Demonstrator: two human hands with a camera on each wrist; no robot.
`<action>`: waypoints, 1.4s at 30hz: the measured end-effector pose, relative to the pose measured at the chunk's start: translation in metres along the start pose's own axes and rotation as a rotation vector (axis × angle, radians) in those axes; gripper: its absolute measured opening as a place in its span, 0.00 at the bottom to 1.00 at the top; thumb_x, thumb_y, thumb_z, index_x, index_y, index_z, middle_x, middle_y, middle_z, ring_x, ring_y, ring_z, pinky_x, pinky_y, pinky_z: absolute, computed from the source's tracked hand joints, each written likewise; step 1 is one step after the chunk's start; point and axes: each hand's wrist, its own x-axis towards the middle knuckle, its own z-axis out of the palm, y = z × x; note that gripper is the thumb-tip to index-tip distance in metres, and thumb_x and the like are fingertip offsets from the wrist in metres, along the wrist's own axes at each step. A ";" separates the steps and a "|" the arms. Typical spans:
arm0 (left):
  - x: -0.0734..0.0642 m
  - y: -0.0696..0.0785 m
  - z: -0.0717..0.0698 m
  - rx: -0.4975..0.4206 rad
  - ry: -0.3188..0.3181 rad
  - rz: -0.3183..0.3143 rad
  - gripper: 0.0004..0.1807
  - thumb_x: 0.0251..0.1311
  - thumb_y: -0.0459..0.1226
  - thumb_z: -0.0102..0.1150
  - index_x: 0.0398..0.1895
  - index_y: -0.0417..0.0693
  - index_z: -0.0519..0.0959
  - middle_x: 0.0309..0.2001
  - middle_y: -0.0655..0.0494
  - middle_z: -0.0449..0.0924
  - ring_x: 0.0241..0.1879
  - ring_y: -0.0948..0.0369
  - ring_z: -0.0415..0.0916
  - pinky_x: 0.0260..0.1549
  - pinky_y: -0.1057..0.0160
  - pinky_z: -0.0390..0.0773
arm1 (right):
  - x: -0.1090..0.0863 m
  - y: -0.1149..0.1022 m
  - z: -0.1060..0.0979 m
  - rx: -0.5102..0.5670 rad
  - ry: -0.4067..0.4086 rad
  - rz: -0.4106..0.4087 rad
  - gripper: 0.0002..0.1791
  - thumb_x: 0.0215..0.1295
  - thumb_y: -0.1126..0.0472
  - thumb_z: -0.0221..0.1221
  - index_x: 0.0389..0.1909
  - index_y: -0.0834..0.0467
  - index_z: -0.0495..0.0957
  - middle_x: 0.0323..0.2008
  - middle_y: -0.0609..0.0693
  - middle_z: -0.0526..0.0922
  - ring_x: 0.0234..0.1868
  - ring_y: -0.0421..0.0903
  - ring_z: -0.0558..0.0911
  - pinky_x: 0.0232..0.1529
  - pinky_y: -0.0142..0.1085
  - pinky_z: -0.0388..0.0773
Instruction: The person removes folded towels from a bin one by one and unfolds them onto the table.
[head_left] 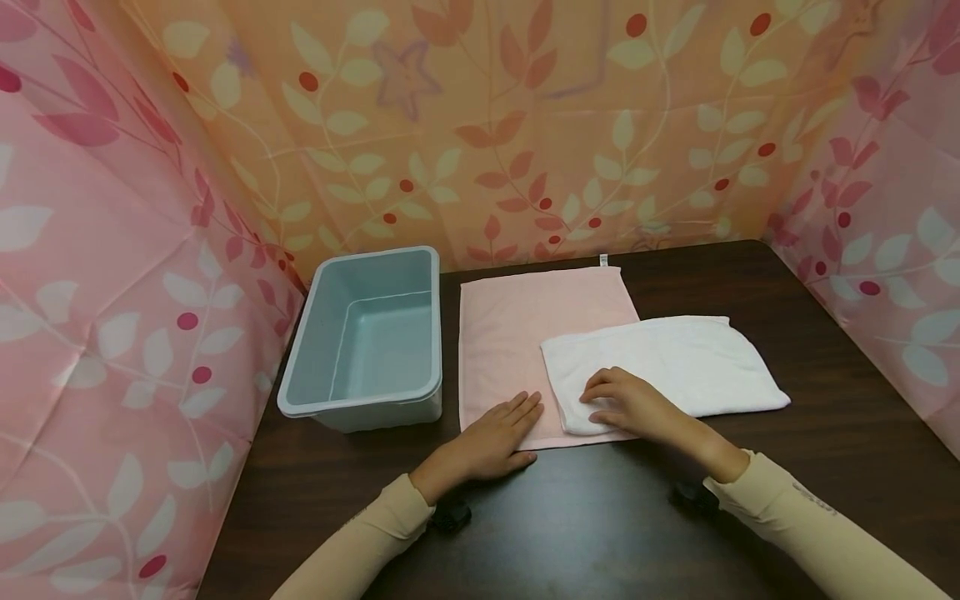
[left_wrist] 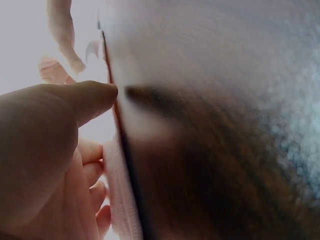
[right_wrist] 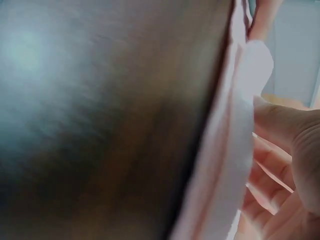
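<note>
A pink towel (head_left: 517, 321) lies spread on the table, a small white tag at its far edge. My left hand (head_left: 498, 437) rests with straight fingers on its near part; the thumb lies by the near edge. Over the pink towel's right side and onto the tabletop stretches a folded white towel (head_left: 667, 358). Fingers slightly bent, my right hand (head_left: 630, 404) touches the white towel near its left end. In the right wrist view the thumb (right_wrist: 275, 120) and fingers stand apart at the white towel's edge (right_wrist: 240, 145), with no pinch visible.
To the left of the towels stands a light blue-grey plastic basin (head_left: 360, 400), nothing visible inside. The dark wooden table (head_left: 570, 533) is bordered by patterned curtains (head_left: 487, 133) at the back and both sides.
</note>
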 end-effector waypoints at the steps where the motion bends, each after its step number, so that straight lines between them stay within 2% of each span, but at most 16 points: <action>1: 0.000 0.000 0.000 -0.003 -0.001 -0.001 0.40 0.72 0.52 0.49 0.79 0.43 0.50 0.81 0.49 0.45 0.81 0.52 0.44 0.76 0.54 0.56 | 0.003 0.000 -0.002 0.010 -0.012 0.009 0.13 0.52 0.61 0.73 0.41 0.57 0.87 0.42 0.47 0.84 0.45 0.45 0.80 0.48 0.44 0.79; 5: 0.000 -0.001 0.000 -0.008 -0.004 -0.007 0.40 0.72 0.52 0.50 0.79 0.43 0.50 0.81 0.50 0.45 0.81 0.52 0.44 0.76 0.54 0.56 | 0.020 0.003 -0.013 0.094 -0.056 0.078 0.13 0.56 0.62 0.70 0.44 0.57 0.86 0.42 0.47 0.85 0.44 0.45 0.82 0.47 0.43 0.80; 9: 0.000 -0.001 0.001 -0.016 -0.018 -0.021 0.41 0.72 0.53 0.48 0.79 0.46 0.48 0.81 0.52 0.43 0.81 0.54 0.41 0.77 0.54 0.54 | 0.047 0.013 -0.025 0.204 -0.063 0.151 0.15 0.60 0.62 0.68 0.48 0.60 0.85 0.45 0.52 0.87 0.45 0.49 0.83 0.47 0.45 0.81; 12: 0.001 -0.001 0.001 -0.021 -0.027 -0.024 0.41 0.72 0.53 0.48 0.80 0.46 0.47 0.81 0.53 0.41 0.81 0.55 0.40 0.78 0.55 0.53 | 0.069 0.022 -0.028 0.243 -0.072 0.184 0.18 0.60 0.62 0.68 0.51 0.61 0.83 0.46 0.56 0.87 0.46 0.52 0.83 0.47 0.45 0.82; 17: 0.002 0.000 0.002 -0.009 -0.031 -0.020 0.41 0.72 0.54 0.48 0.80 0.47 0.47 0.82 0.53 0.41 0.81 0.55 0.40 0.78 0.55 0.53 | 0.097 0.034 -0.023 0.214 -0.111 0.210 0.20 0.59 0.61 0.69 0.51 0.62 0.83 0.45 0.57 0.87 0.46 0.53 0.83 0.48 0.46 0.80; 22: 0.004 0.001 0.005 0.001 -0.028 -0.015 0.41 0.72 0.54 0.47 0.80 0.47 0.47 0.82 0.53 0.41 0.81 0.55 0.40 0.78 0.56 0.52 | 0.110 0.042 -0.010 0.120 -0.137 0.222 0.17 0.55 0.64 0.70 0.46 0.64 0.85 0.42 0.57 0.88 0.46 0.54 0.84 0.53 0.50 0.78; 26: 0.006 0.002 0.006 0.008 -0.025 -0.010 0.41 0.72 0.54 0.47 0.80 0.47 0.47 0.82 0.53 0.41 0.81 0.55 0.40 0.78 0.56 0.52 | 0.111 0.045 -0.004 0.064 -0.113 0.241 0.10 0.54 0.66 0.69 0.38 0.62 0.87 0.37 0.54 0.87 0.44 0.53 0.84 0.52 0.49 0.79; 31: 0.005 0.002 0.005 0.015 -0.022 -0.009 0.41 0.72 0.54 0.48 0.80 0.47 0.47 0.81 0.53 0.42 0.81 0.55 0.40 0.78 0.56 0.52 | 0.103 0.040 -0.013 0.079 -0.062 0.254 0.04 0.56 0.65 0.69 0.32 0.56 0.85 0.30 0.49 0.86 0.35 0.45 0.82 0.43 0.41 0.79; 38: 0.003 -0.001 0.004 0.001 -0.014 -0.018 0.41 0.72 0.54 0.48 0.80 0.47 0.48 0.81 0.53 0.42 0.81 0.55 0.41 0.78 0.55 0.53 | 0.071 0.013 -0.042 0.135 -0.034 0.241 0.04 0.57 0.61 0.70 0.34 0.52 0.86 0.32 0.45 0.88 0.34 0.40 0.81 0.39 0.34 0.79; 42: 0.001 -0.002 0.003 -0.007 -0.011 -0.029 0.41 0.72 0.54 0.48 0.80 0.47 0.48 0.81 0.53 0.42 0.81 0.55 0.41 0.78 0.55 0.53 | 0.047 -0.002 -0.053 0.158 -0.014 0.200 0.05 0.55 0.62 0.72 0.31 0.49 0.86 0.30 0.40 0.87 0.31 0.35 0.79 0.35 0.30 0.78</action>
